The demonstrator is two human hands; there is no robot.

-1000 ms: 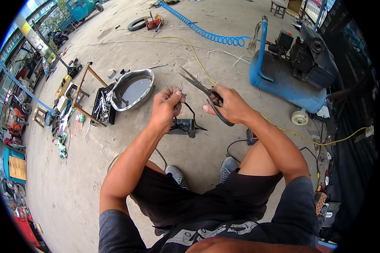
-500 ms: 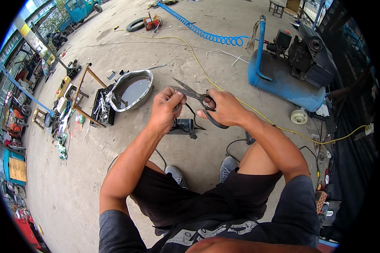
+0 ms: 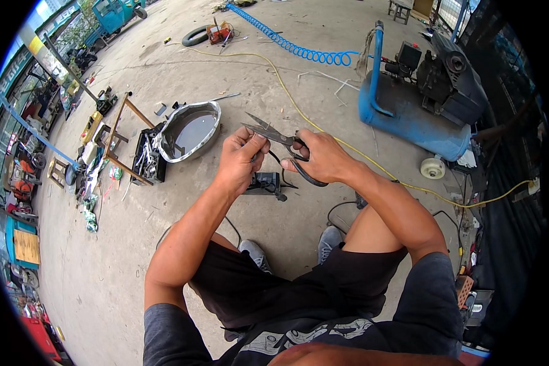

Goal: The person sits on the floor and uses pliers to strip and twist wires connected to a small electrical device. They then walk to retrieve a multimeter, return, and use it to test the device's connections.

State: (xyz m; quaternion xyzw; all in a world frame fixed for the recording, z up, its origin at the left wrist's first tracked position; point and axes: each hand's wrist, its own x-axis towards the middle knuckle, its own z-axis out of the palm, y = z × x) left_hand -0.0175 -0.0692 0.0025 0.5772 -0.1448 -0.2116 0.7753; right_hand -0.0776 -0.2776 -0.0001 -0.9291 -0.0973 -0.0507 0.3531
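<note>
Standing here watching: the scissors (image 3: 279, 135), right of the basin (image 3: 208, 144), just swung in at the left hand (image 3: 244, 152), so blades and black cable (image 3: 274, 157) are close now, can't see if touching. Right hand (image 3: 318, 155) is gripping the handles, left's pinching the cable.

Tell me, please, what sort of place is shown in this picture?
It is probably an open-air repair workshop or yard. A blue air compressor stands at the right, a coiled blue hose stretches across the ground, and a tyre lies farther off.
</note>
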